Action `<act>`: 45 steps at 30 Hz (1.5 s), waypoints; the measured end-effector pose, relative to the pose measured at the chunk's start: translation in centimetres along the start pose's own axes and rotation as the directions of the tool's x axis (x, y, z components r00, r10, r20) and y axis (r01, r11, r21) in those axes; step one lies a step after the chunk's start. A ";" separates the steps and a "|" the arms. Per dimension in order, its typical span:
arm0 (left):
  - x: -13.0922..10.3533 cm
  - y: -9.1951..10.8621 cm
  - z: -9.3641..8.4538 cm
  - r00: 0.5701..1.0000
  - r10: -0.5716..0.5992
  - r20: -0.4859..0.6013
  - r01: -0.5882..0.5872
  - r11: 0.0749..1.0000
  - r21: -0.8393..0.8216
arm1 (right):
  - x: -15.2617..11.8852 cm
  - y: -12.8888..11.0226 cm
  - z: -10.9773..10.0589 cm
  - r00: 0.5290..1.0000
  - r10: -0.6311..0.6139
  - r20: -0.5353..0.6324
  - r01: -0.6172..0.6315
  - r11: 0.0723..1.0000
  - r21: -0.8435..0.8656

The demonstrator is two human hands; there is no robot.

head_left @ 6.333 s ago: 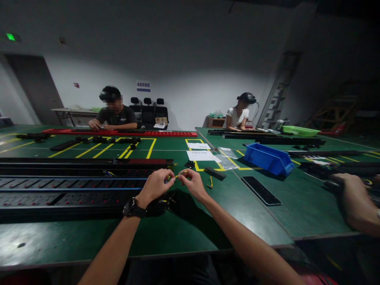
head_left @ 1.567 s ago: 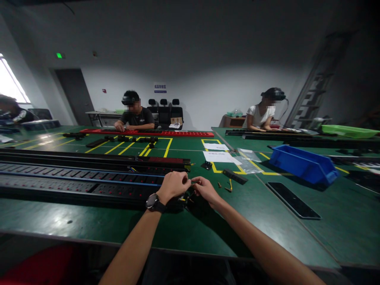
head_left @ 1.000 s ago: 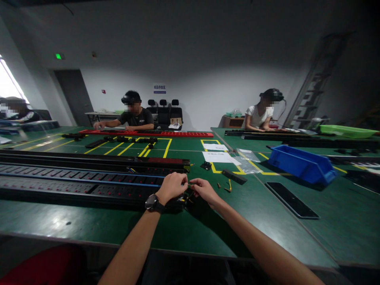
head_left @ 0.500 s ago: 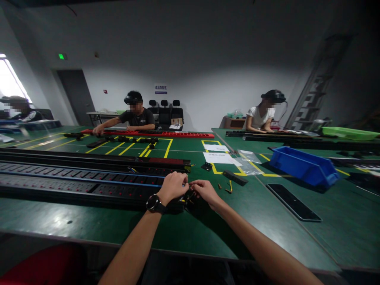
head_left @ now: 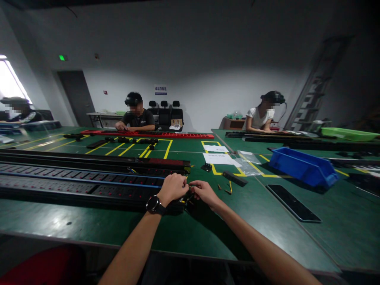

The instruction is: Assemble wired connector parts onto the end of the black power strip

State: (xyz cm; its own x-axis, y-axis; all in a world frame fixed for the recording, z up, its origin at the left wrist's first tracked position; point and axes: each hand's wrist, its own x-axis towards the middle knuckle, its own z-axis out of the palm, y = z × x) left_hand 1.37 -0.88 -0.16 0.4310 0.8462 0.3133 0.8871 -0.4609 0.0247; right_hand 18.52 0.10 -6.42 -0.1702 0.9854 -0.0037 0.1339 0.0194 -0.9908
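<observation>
- A blue bin (head_left: 293, 170) stands on the green table (head_left: 89, 225), to the right.
- A dark phone (head_left: 293, 203) lies flat, nearer than the bin.
- Two white papers (head_left: 221, 159) lie by yellow lines (head_left: 217, 173), next to a clear bag (head_left: 249, 164).
- A light green tray (head_left: 347, 134) sits far right.
- A person in a dark shirt (head_left: 142, 120) is behind a long red strip (head_left: 196, 135).
- A person in a white top (head_left: 259, 118) is across the table.
- Three black chairs (head_left: 164, 116) stand by the wall (head_left: 208, 71), under a sign (head_left: 160, 89).

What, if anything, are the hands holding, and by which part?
Left hand and right hand pinch what looks like a thin wire; which part cannot be told.
</observation>
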 end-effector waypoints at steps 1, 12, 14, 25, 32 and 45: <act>0.0 0.0 0.1 1.000 -0.009 0.002 0.009 1.000 0.007 | 0.0 0.0 0.0 1.000 -0.006 0.004 0.006 1.000 0.002; 0.1 0.1 -0.1 0.999 0.023 0.045 -0.022 1.000 -0.004 | -0.3 -0.4 0.0 1.000 -0.017 0.011 0.017 1.000 0.019; 0.1 0.0 -0.1 0.998 0.023 0.054 -0.022 1.000 -0.010 | -0.2 -0.3 0.0 1.000 -0.019 0.011 0.019 1.000 0.014; 0.4 -0.4 0.3 0.997 0.039 0.063 -0.040 0.999 0.022 | 0.3 0.0 0.1 0.999 -0.025 -0.027 0.024 1.000 -0.002; 0.5 -0.2 -0.1 0.997 0.026 0.076 -0.029 0.999 0.042 | 0.7 0.5 0.3 0.996 -0.063 -0.061 0.059 0.996 -0.064; 0.6 -0.4 -0.4 0.994 0.023 0.102 -0.022 1.000 -0.017 | 0.9 -1.8 -13.6 0.693 -0.353 -0.629 -0.263 0.689 -0.676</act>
State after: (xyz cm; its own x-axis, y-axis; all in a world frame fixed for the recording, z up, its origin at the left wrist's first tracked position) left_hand 1.21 -0.30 0.44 0.4663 0.8581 0.2151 0.8745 -0.4838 0.0341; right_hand 31.38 3.23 -2.82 0.4488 0.7824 0.4318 0.7967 -0.1315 -0.5899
